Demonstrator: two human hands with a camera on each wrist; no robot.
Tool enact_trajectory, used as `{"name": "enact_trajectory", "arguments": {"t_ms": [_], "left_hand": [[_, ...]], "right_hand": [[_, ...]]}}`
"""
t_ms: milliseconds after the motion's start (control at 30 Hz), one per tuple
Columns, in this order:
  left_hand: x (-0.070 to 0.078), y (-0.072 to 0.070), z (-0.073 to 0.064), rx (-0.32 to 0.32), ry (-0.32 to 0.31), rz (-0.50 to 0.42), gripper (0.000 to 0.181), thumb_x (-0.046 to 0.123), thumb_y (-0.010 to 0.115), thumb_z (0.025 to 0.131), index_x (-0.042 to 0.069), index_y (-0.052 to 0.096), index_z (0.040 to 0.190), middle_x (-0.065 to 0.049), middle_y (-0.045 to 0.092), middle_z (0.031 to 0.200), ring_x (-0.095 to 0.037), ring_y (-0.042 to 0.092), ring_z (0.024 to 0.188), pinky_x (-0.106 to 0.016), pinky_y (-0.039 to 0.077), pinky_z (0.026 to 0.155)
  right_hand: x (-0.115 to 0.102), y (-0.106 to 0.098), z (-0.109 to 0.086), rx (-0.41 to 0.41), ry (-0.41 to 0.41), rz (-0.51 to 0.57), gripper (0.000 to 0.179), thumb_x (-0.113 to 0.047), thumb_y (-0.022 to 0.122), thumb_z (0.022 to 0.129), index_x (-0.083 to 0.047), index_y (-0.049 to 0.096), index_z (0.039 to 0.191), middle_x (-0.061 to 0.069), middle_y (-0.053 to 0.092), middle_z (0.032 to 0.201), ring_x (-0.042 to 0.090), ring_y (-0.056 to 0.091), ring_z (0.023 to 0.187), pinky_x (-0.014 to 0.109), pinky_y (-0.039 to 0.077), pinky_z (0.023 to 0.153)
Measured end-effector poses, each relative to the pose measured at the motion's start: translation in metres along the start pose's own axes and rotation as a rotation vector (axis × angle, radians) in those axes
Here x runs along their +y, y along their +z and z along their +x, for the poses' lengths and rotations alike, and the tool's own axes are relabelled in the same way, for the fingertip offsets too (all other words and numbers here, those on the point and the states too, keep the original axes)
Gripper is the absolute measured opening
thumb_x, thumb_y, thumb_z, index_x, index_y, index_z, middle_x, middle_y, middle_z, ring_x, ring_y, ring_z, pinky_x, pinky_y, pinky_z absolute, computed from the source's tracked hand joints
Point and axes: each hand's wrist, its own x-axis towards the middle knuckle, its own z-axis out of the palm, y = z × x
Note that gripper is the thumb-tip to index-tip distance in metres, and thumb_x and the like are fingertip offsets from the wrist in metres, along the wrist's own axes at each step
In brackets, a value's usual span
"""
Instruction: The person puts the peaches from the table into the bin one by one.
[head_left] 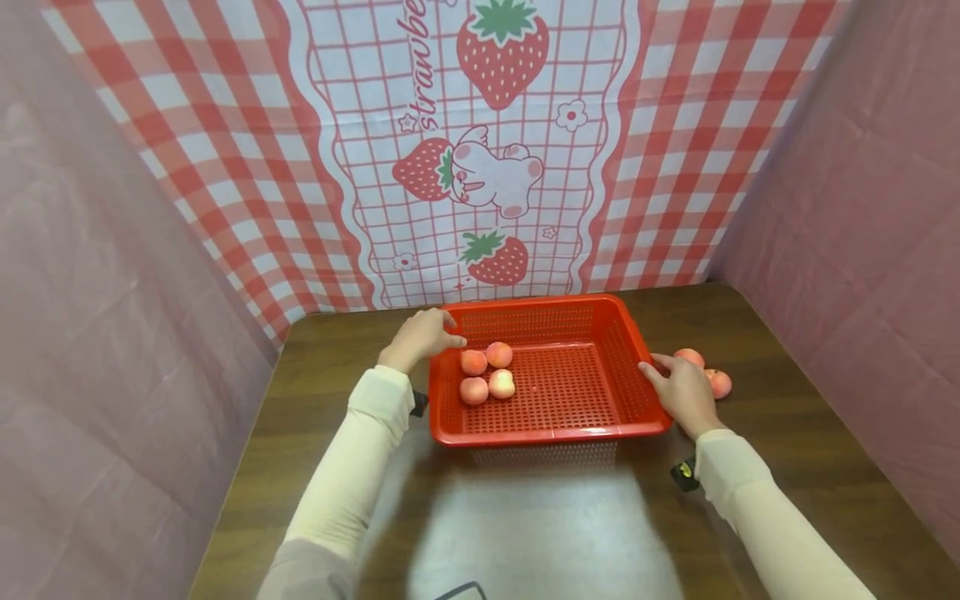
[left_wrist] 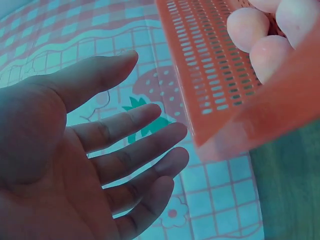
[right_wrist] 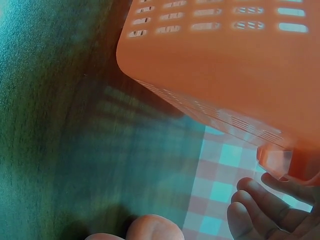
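Observation:
A red plastic basket (head_left: 555,432) with slotted walls stands on the table, several peaches (head_left: 474,390) grouped at its left end. Beside the basket's left rim is my left hand (head_left: 422,337); in the left wrist view its fingers (left_wrist: 135,160) are spread and apart from the basket. My right hand (head_left: 681,390) is at the right rim, thumb by the top edge. From the right wrist, its loosely extended fingers (right_wrist: 260,205) appear outside the wall, fingertips right at the rim's lip. Two more peaches (head_left: 718,383) lie on the table just beyond this hand.
The brown wooden table (head_left: 300,467) ends at a red-and-white checked strawberry cloth (head_left: 480,167) hanging behind the basket. Pink fabric (head_left: 862,275) hangs along both sides. Part of a dark curved object (head_left: 463,588) shows at the bottom edge.

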Motion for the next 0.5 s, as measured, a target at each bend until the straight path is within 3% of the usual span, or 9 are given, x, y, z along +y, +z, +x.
{"name": "enact_trajectory", "arguments": {"t_ms": [500], "left_hand": [[-0.029,0.015,-0.017,0.108,-0.036,-0.1,0.048,0.033,0.068,0.09,0.003,0.061,0.126,-0.016,0.067,0.122,-0.033,0.062,0.114,-0.046,0.047,0.098]], "right_hand": [[0.0,-0.001,-0.002,-0.024,0.018,0.018,0.054,-0.036,0.057,0.098,0.007,0.057,0.13,0.028,0.068,0.111,0.032,0.064,0.082,0.053,0.053,0.084]]}}
